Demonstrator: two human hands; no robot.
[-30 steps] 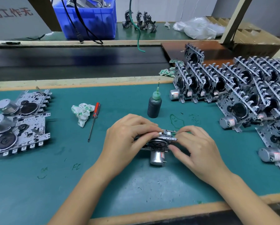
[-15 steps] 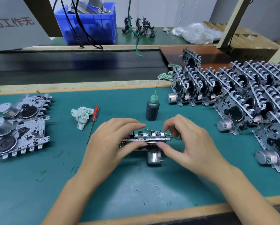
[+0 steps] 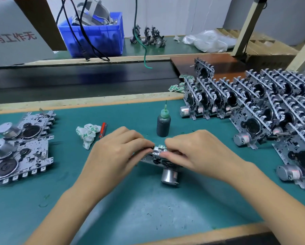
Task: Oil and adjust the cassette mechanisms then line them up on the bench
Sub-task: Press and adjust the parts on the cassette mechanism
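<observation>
Both hands meet over the middle of the green desk (image 3: 165, 218), holding one cassette mechanism (image 3: 152, 157) between them. The left hand (image 3: 116, 152) comes in from the left, its fingers curled over the top edge of the metal plate, fingertips pinching near the small parts at the plate's middle. The right hand (image 3: 199, 152) comes in from the right, its fingers bent down onto the same top edge and its thumb pressed against the near face, so each grip is closed on the mechanism. The two sets of fingertips nearly touch. The plate is tilted, its upper edge raised in the hands, and its silver motor (image 3: 169, 175) sticks out below toward the person, resting on or just above the desk mat; which one cannot be told.

Just behind the hands stands a dark oil bottle (image 3: 163, 123) with a green needle tip, upright. To its left lie a crumpled cloth (image 3: 87, 133) and a red-handled screwdriver (image 3: 102, 129), side by side, the screwdriver partly hidden by the left hand. At the far left of the desk two mechanisms (image 3: 22, 147) lie flat, motors up. On the right, many mechanisms (image 3: 254, 106) stand on edge in close rows. A blue bin (image 3: 95, 39) sits on the far bench.
</observation>
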